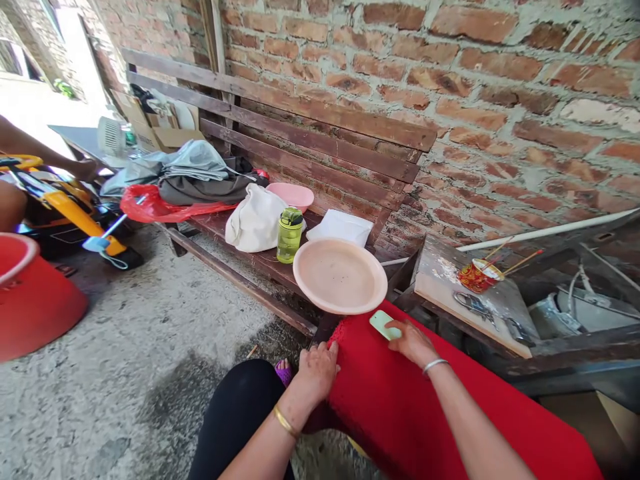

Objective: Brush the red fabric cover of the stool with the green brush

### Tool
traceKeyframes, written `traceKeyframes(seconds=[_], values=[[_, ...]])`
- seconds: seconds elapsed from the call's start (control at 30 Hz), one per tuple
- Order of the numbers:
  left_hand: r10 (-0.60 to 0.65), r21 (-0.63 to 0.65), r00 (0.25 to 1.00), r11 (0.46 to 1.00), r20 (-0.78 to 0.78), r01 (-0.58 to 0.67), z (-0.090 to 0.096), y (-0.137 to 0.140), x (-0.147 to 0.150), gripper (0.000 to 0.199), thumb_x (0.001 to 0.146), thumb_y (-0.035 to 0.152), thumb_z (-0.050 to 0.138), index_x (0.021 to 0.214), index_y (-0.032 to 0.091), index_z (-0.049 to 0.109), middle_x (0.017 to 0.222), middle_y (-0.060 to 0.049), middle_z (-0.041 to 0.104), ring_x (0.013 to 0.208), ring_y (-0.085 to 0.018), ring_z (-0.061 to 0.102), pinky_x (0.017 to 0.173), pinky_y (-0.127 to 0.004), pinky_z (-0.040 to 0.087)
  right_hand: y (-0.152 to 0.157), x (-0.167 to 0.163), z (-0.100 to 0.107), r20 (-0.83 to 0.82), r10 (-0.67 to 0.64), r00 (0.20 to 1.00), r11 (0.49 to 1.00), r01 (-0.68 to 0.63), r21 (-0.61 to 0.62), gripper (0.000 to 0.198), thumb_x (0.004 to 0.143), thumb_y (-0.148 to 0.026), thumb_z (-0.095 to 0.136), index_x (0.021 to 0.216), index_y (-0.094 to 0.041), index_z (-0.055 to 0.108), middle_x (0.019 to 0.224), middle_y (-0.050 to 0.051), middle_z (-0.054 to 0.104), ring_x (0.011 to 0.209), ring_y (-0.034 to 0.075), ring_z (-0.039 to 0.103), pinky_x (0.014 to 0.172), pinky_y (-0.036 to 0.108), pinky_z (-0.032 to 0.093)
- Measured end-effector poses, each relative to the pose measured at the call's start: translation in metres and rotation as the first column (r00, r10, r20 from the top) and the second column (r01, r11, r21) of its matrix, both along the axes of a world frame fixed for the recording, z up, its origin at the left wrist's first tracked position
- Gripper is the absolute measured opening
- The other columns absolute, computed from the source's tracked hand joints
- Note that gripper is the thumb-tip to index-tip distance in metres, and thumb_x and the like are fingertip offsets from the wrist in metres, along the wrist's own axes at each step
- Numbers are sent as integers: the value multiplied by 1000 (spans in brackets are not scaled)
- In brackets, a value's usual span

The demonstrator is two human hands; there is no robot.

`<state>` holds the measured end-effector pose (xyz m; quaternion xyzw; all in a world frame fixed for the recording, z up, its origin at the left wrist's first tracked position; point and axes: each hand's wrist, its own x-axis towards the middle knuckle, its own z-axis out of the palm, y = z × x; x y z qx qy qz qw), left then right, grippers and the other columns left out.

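My right hand (413,341) is closed around the near end of a pale green, rounded oblong thing (384,324). I cannot make out its exact kind. It is over a bright red cloth (400,393) spread on a bench-like surface. At the cloth's left edge rests my left hand (318,368), fingers slightly apart and bent, touching the edge with nothing visible in them. Just beyond both hands, a shallow pale pink basin (341,275) sits at the bench end. A green bottle (290,235) stands upright behind it, beside a white cloth bag (257,220).
A slatted wooden bench (225,247) runs along the brick wall (400,60), holding a white packet (341,227), a pink bowl (293,195) and a red plastic bag (160,208). At right, a board (440,267) bears a red paper cup (477,277). A red tub (43,300) stands left; another person's arm (45,147) shows.
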<state>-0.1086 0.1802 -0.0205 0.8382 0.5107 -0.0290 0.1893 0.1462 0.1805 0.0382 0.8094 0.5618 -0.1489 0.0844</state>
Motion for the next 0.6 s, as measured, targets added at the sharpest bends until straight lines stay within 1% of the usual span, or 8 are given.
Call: traceKeyframes(seconds=[0.07, 0.13, 0.2, 0.3, 0.4, 0.47, 0.53, 0.6], values=[[-2, -11, 1000, 1000, 9, 2, 0, 1, -4, 46, 95, 32, 54, 140, 21, 55, 128, -18, 63, 115, -32, 61, 98, -46, 45, -24, 26, 9, 49, -32, 998, 998, 35, -50, 52, 71, -22, 63, 122, -33, 69, 117, 3, 68, 105, 21, 66, 83, 29, 44], [0, -5, 1000, 1000, 16, 0, -1, 3, -10, 41, 96, 32, 52, 135, 21, 58, 125, -17, 64, 114, -32, 61, 98, -47, 45, -46, 48, 23, 128, -66, 990, 993, 78, -88, 47, 69, -17, 61, 113, -28, 73, 114, 9, 69, 105, 27, 67, 86, 35, 44], [9, 2, 1000, 1000, 14, -9, -1, 7, -15, 39, 97, 33, 49, 132, 20, 59, 123, -16, 65, 113, -31, 62, 97, -46, 45, -59, 53, 34, 191, -77, 979, 990, 99, -104, 42, 70, -17, 60, 109, -25, 75, 114, 13, 68, 107, 32, 66, 89, 41, 43], [36, 3, 999, 999, 2, -36, 2, 11, -19, 37, 98, 35, 47, 131, 21, 58, 121, -15, 65, 111, -29, 63, 96, -44, 46, -53, 21, 35, 134, -26, 991, 998, 34, -57, 45, 74, -23, 58, 117, -25, 72, 116, 13, 66, 109, 31, 64, 92, 41, 41], [55, 1, 998, 999, -18, -55, 8, 13, -19, 37, 98, 35, 46, 131, 22, 57, 121, -14, 65, 110, -27, 64, 95, -41, 47, -30, -41, 20, 6, 58, 998, 998, -58, 16, 51, 74, -24, 58, 124, -30, 68, 121, 8, 63, 113, 25, 61, 95, 35, 39], [57, -7, 998, 998, -37, -57, 15, 12, -17, 35, 98, 34, 47, 129, 22, 58, 119, -13, 66, 110, -27, 65, 94, -41, 47, -21, -74, 8, -32, 99, 995, 994, -98, 39, 54, 74, -22, 58, 125, -33, 66, 123, 5, 63, 115, 22, 59, 98, 33, 37], [50, -27, 998, 998, -50, -51, 21, 11, -15, 34, 97, 33, 48, 126, 22, 60, 118, -13, 66, 110, -27, 65, 93, -40, 48, -25, -85, 1, -50, 115, 992, 993, -113, 43, 55, 74, -20, 58, 127, -33, 65, 122, 5, 63, 113, 22, 60, 98, 32, 37], [39, -52, 998, 998, -56, -42, 26, 10, -14, 32, 97, 32, 49, 125, 21, 61, 118, -13, 67, 111, -28, 65, 93, -41, 48, -43, -73, 0, -53, 95, 994, 995, -94, 15, 56, 73, -18, 58, 126, -32, 66, 118, 7, 64, 108, 22, 62, 93, 32, 39]])
